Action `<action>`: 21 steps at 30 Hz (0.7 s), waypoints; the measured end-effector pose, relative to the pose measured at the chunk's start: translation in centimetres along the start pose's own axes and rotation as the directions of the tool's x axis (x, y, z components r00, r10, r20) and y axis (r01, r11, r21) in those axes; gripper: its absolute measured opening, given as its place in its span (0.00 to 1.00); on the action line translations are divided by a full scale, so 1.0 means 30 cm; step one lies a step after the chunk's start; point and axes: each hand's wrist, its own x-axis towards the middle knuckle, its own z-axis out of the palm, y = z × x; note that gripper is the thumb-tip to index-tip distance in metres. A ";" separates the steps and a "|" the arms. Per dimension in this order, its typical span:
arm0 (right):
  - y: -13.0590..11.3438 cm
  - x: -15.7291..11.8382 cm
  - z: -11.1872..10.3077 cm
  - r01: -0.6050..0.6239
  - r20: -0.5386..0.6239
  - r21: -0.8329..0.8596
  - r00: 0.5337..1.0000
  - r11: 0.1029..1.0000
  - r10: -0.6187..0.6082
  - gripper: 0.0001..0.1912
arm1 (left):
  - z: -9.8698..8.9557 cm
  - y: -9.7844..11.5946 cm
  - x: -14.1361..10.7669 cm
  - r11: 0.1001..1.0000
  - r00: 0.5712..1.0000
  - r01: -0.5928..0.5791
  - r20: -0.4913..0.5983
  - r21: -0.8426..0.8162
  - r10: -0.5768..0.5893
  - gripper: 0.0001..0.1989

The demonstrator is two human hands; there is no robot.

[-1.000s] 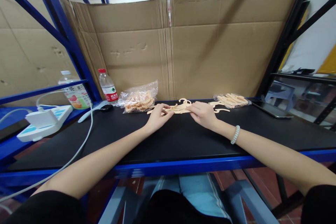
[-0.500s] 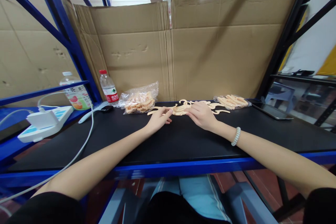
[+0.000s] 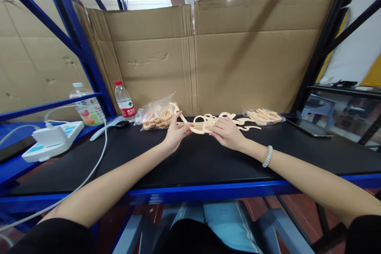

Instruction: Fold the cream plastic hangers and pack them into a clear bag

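My left hand [image 3: 176, 133] pinches a pale, wood-coloured curved piece [image 3: 197, 131]. One narrow arm of this colour sticks up past my left fingers, though I cannot tell whether it is the same piece. On the other side my right hand [image 3: 225, 131] has its fingers closed on the right end of the curved piece. Looped, wavy pale strips [image 3: 251, 128] show behind and to the right of my right hand. Close beyond my left hand lies a clear plastic bag [image 3: 156, 117] of similar pieces. Fingers hide parts of what I hold.
Another bag of pale pieces [image 3: 263, 116] and a phone [image 3: 309, 127] lie at the right. A red-capped bottle [image 3: 125, 103] stands at the back left. A power strip [image 3: 53, 141] with a white cable sits left. Cardboard [image 3: 262, 55] walls the black tabletop's [image 3: 190, 162] rear.
The pale piece between my hands is now raised and tilted, with its curved shape showing. My left fingers have turned upward, and a narrow arm stands up beside them. My right hand has barely moved.
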 end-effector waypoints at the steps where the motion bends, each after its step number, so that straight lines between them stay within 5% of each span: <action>1: 0.002 -0.001 0.003 -0.016 0.013 0.013 1.000 1.000 0.016 0.12 | -0.002 0.000 0.002 0.999 0.999 -0.030 -0.011 -0.011 0.030 0.35; 8: 0.006 0.003 0.006 -0.136 0.067 0.040 0.989 0.990 0.133 0.14 | -0.021 0.028 0.030 0.991 0.987 -0.122 -0.109 -0.062 0.115 0.45; 12: 0.010 -0.001 0.008 -0.213 0.075 0.043 0.975 0.976 0.209 0.12 | -0.034 0.040 0.044 0.984 0.974 -0.167 -0.163 -0.057 0.156 0.39; 21: 0.019 -0.013 0.023 -0.248 0.124 0.026 0.962 0.968 0.243 0.09 | -0.057 0.013 0.054 0.964 0.963 -0.263 -0.055 0.023 0.264 0.55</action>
